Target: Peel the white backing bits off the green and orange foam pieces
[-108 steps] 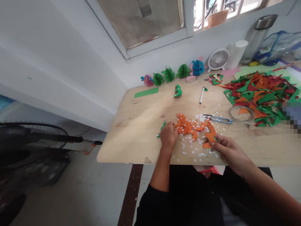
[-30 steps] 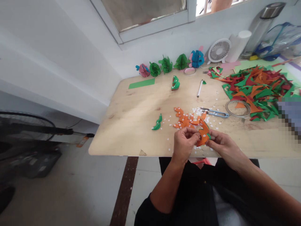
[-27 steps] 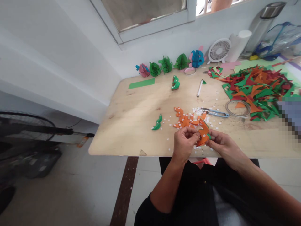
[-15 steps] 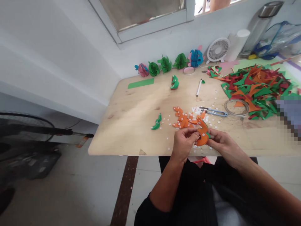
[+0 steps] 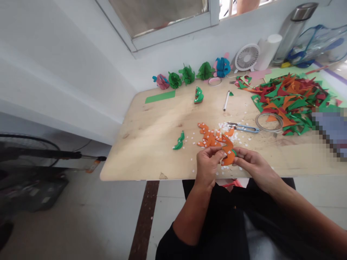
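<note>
Between both hands, over the table's front edge, is an orange and green curved paper cutout [image 5: 229, 157], its layers fanned apart. My left hand [image 5: 209, 161] pinches its left side with thumb and fingers. On the right side, my right hand [image 5: 251, 162] grips it near the green layer. Just behind lie several orange paper cutouts [image 5: 208, 137] dotted with small white squares. A green curved paper cutout [image 5: 179, 141] rests to the left, and a stacked green one [image 5: 198, 95] farther back. White paper bits [image 5: 233, 136] are scattered around.
Blue-handled thread snips [image 5: 245, 128] and a tape roll [image 5: 269, 122] lie right of the hands. Beyond them is a heap of paper scraps [image 5: 292, 97]. A white pen [image 5: 226, 101], folded paper ornaments [image 5: 188, 74] and a small fan [image 5: 247, 57] stand or lie toward the wall.
The view has shifted slightly. Between my hands the orange and green cutout has turned a little and its layers stand farther apart; both hands keep hold of it.
</note>
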`<state>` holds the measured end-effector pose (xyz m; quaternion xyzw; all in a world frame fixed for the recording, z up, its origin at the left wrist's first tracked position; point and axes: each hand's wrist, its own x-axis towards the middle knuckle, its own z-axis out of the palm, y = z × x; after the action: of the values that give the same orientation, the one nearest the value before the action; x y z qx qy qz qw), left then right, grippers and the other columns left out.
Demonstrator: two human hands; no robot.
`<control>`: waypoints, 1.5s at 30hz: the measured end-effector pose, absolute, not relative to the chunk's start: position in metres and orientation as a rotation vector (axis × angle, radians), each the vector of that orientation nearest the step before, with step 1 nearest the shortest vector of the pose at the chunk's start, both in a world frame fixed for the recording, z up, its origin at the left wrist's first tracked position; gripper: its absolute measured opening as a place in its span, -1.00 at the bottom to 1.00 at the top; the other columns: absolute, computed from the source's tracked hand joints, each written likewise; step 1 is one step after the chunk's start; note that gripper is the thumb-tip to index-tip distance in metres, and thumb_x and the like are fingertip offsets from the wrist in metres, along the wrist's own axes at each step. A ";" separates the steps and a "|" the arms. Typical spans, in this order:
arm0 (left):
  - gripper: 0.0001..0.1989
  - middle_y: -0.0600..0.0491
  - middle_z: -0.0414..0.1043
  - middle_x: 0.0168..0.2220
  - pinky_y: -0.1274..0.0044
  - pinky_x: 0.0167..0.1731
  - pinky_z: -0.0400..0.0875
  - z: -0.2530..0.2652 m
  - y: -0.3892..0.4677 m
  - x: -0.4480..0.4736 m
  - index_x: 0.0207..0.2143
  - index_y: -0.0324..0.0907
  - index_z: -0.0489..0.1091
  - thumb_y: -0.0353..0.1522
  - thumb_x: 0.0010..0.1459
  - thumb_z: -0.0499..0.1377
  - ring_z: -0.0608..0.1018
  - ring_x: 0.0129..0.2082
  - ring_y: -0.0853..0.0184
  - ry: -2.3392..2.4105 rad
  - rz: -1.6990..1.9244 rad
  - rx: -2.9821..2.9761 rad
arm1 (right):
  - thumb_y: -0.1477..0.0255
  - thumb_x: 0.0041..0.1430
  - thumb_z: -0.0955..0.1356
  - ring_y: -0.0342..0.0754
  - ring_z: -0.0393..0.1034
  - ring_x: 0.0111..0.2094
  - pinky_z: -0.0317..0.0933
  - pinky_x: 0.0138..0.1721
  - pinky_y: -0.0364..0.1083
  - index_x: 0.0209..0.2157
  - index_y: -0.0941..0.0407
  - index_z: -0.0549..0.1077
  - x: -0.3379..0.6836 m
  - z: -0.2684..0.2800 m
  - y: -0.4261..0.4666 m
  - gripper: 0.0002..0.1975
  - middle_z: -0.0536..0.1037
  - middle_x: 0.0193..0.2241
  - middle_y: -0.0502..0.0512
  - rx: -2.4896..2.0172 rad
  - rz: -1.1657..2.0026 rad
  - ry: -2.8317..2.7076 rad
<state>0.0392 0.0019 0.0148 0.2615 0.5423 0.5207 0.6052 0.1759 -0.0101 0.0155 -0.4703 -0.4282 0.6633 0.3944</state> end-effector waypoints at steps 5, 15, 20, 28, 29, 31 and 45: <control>-0.91 0.08 0.48 -0.61 0.64 -0.56 0.30 0.012 0.001 0.041 -0.51 -0.27 0.51 -0.43 -0.17 0.28 0.46 -0.61 0.46 1.304 1.267 0.594 | 0.13 0.06 0.40 -0.01 0.45 -0.33 0.32 -0.28 -0.07 -0.16 0.10 0.51 0.177 0.012 -0.013 -0.61 0.60 -0.33 0.08 -1.329 1.441 -1.103; -0.87 0.09 0.48 -0.56 0.63 -0.56 0.31 0.005 -0.005 0.048 -0.44 -0.26 0.52 -0.37 -0.09 0.26 0.43 -0.59 0.46 1.355 1.320 0.780 | 0.23 -0.04 0.46 -0.06 0.42 -0.49 0.25 -0.48 -0.12 -0.23 0.13 0.44 0.169 0.005 -0.008 -0.64 0.55 -0.49 0.03 -1.331 1.370 -1.180; -0.88 0.08 0.48 -0.56 0.63 -0.56 0.32 0.010 -0.005 0.050 -0.46 -0.25 0.50 -0.38 -0.12 0.28 0.46 -0.58 0.45 1.324 1.311 0.695 | 0.21 -0.04 0.46 -0.09 0.42 -0.50 0.26 -0.50 -0.14 -0.24 0.12 0.46 0.170 0.011 -0.009 -0.64 0.56 -0.46 0.03 -1.259 1.493 -1.043; -0.86 0.13 0.42 -0.62 0.64 -0.59 0.31 0.017 -0.006 0.051 -0.52 -0.26 0.45 -0.39 -0.20 0.30 0.40 -0.65 0.50 1.257 1.290 0.533 | 0.22 -0.07 0.48 -0.11 0.43 -0.46 0.29 -0.41 -0.14 -0.32 0.11 0.49 0.170 0.017 -0.011 -0.69 0.58 -0.44 0.03 -1.188 1.582 -0.938; -0.86 0.13 0.42 -0.62 0.63 -0.58 0.31 0.017 -0.006 0.051 -0.52 -0.26 0.45 -0.39 -0.20 0.30 0.40 -0.65 0.50 1.250 1.292 0.519 | 0.22 -0.06 0.48 -0.10 0.43 -0.45 0.29 -0.40 -0.14 -0.32 0.11 0.49 0.170 0.017 -0.011 -0.69 0.58 -0.44 0.03 -1.185 1.581 -0.936; -0.86 0.12 0.43 -0.62 0.63 -0.58 0.32 0.017 -0.006 0.052 -0.51 -0.27 0.45 -0.39 -0.19 0.29 0.41 -0.65 0.50 1.242 1.296 0.505 | 0.22 -0.05 0.48 -0.10 0.42 -0.46 0.28 -0.43 -0.15 -0.31 0.12 0.50 0.170 0.017 -0.012 -0.70 0.57 -0.45 0.03 -1.188 1.583 -0.948; -0.74 0.04 0.51 -0.43 0.64 -0.51 0.36 0.009 -0.008 0.053 -0.35 -0.24 0.43 -0.37 -0.17 0.33 0.52 -0.47 0.41 1.175 1.268 0.595 | 0.23 0.07 0.39 -0.12 0.30 -0.55 0.15 -0.54 -0.15 -0.31 0.10 0.46 0.172 0.012 -0.011 -0.76 0.48 -0.52 0.00 -1.325 1.387 -1.142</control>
<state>0.0532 -0.0083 0.0089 0.2577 0.5092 0.5491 0.6105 0.1720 -0.0113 0.0120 -0.5331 -0.4597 0.5582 0.4392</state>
